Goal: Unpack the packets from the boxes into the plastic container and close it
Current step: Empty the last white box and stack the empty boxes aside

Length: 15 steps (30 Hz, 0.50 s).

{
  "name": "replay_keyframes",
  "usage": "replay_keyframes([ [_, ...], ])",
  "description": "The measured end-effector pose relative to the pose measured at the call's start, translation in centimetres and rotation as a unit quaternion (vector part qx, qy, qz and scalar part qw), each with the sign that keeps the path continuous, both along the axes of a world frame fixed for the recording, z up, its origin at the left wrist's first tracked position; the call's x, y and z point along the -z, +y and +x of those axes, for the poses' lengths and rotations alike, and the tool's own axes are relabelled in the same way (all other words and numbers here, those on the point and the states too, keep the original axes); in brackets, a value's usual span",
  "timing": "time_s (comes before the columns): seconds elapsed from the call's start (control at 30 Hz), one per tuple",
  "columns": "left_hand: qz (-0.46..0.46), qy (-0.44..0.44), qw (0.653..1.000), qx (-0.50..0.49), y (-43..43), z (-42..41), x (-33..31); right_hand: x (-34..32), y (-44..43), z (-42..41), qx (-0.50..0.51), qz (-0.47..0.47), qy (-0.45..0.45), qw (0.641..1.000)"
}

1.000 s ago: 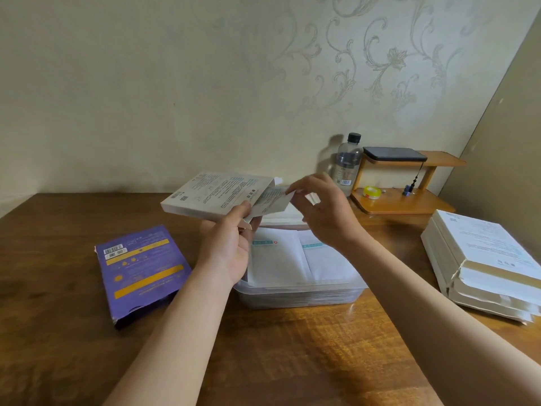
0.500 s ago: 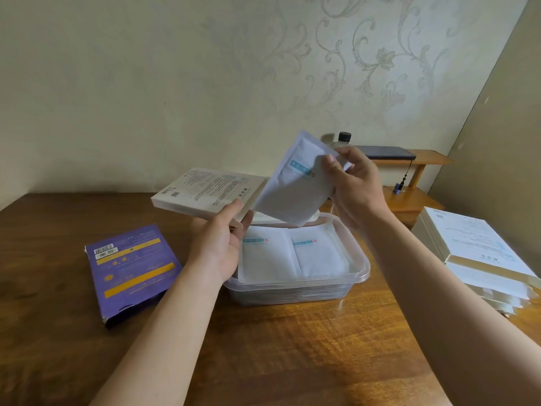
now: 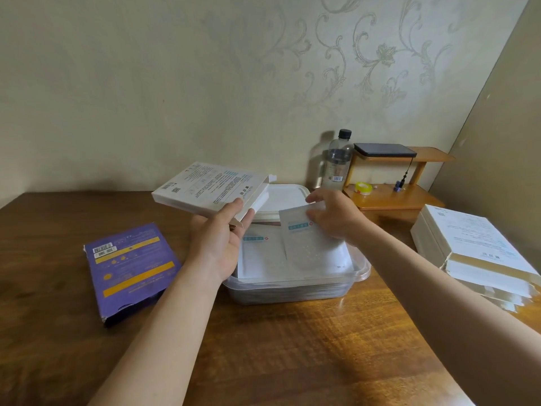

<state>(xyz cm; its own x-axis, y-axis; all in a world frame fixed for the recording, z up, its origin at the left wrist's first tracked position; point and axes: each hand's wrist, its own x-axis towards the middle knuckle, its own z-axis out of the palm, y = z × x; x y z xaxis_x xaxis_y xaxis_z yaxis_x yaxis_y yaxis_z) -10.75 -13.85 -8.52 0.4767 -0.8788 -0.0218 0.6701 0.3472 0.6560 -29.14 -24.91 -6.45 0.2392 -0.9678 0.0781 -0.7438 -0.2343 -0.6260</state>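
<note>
The left hand [image 3: 216, 244] gripped a white box [image 3: 205, 189] by its near corner, thumb on top and fingers underneath. It held the box clear of the worktop [image 3: 292, 347] with its open end, flap out, turned toward the right hand [image 3: 333, 218]. That looked like a way to keep the opening within easy reach for drawing out packets.

The right hand pinched a white packet [image 3: 304, 244] by its top edge. The packet's lower part lay on the pile inside the plastic container [image 3: 363, 273] and its top edge was tilted up, apparently so it would settle flat on the right side.

The clear container stood in the middle of the worktop. It was filled nearly to the rim with flat white packets [image 3: 260, 253] lying side by side. Its white lid [image 3: 281, 200] lay just behind it, so the container was not yet closed.

A purple box [image 3: 131, 268] lay flat to the left, well apart. A stack of white boxes [image 3: 474, 250] sat at the right edge. I could not tell whether any of these held packets, nor how many were left in the box in hand.
</note>
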Motion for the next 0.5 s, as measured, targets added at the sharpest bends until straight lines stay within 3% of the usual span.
replay_keyframes([
  [0.1, 0.0, 0.001, 1.0, 0.003, 0.0, 0.0, 0.0, 0.3, 0.5, 0.3, -0.024, -0.06, 0.127, 0.99],
  [0.2, 0.001, -0.001, 1.0, 0.007, 0.0, 0.1, 0.0, 0.7, 1.2, 0.0, -0.037, -0.156, 0.249, 0.955],
  [0.3, 0.003, 0.001, 1.0, 0.009, -0.1, 0.1, 0.1, 0.5, 2.0, -0.1, -0.069, -0.214, 0.28, 0.933],
  [0.4, 0.007, 0.004, 1.0, 0.009, -0.1, 0.1, 0.1, -0.2, 2.8, 0.2, -0.153, -0.169, 0.242, 0.943],
  [0.5, 0.008, 0.003, 1.0, 0.01, -0.1, 0.1, 0.1, -0.5, 3.4, 0.2, -0.227, -0.074, 0.285, 0.928],
])
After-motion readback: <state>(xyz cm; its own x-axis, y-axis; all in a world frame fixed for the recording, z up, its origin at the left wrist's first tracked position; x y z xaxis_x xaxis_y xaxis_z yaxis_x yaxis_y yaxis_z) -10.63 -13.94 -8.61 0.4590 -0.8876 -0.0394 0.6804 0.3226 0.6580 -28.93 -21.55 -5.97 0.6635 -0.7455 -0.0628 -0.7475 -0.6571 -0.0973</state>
